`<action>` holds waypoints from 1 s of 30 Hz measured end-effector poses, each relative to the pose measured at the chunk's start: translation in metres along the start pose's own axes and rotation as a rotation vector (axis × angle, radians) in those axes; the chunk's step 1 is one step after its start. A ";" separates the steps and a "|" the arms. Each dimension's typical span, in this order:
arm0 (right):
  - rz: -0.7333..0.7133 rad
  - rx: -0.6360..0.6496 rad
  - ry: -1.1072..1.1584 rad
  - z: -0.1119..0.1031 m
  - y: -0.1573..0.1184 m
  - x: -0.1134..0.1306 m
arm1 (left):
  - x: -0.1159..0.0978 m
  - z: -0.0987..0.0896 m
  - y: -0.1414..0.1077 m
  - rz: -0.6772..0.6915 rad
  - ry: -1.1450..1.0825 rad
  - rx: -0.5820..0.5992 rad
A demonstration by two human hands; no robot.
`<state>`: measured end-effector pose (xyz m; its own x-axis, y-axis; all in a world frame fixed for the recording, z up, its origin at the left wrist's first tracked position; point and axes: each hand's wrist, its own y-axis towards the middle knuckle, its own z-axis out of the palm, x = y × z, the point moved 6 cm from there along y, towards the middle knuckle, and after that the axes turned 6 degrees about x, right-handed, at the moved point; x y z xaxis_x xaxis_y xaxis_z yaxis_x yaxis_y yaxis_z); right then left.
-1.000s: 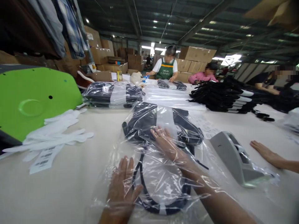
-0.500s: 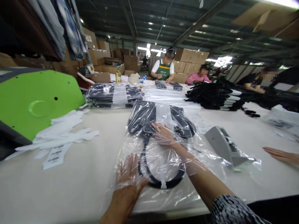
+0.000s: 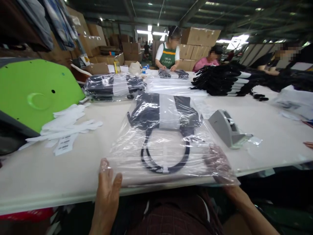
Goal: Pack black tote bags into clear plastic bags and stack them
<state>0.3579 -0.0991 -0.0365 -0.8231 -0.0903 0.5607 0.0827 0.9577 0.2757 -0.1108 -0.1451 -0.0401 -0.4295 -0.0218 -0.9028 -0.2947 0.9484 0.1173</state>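
A clear plastic bag (image 3: 132,156) lies on the white table (image 3: 22,182) in front of me. Inside it are a dark folded item (image 3: 144,111) with a white paper band (image 3: 168,112) and a black looped strap (image 3: 182,164) tied with a white piece. My left hand (image 3: 107,186) is at the bag's near left corner, fingers spread, holding nothing. My right hand (image 3: 217,163) shows through the plastic at the near right corner, blurred; the clear film covers its fingers, so their grip is hard to make out.
A green machine (image 3: 41,94) and white gloves (image 3: 70,120) stand left. Behind are a bagged stack (image 3: 114,86) and a black pile (image 3: 220,80). A grey tape dispenser (image 3: 225,127) sits right. Across the table a person (image 3: 168,55) works; another's fingertips (image 3: 308,144) show at far right.
My right hand has left the dark item for the bag's near right corner. My left hand has drawn back to the near left corner. The bag's film lies more spread out, and the view has shifted.
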 end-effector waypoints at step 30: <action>-0.149 -0.189 -0.278 0.014 -0.031 0.028 | 0.024 0.006 -0.031 0.338 0.646 -0.129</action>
<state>0.3246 -0.1277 -0.0403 -0.9531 -0.1218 0.2771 0.0320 0.8698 0.4924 -0.1067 -0.1735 -0.0676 -0.9197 0.0454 -0.3899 -0.1382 0.8923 0.4298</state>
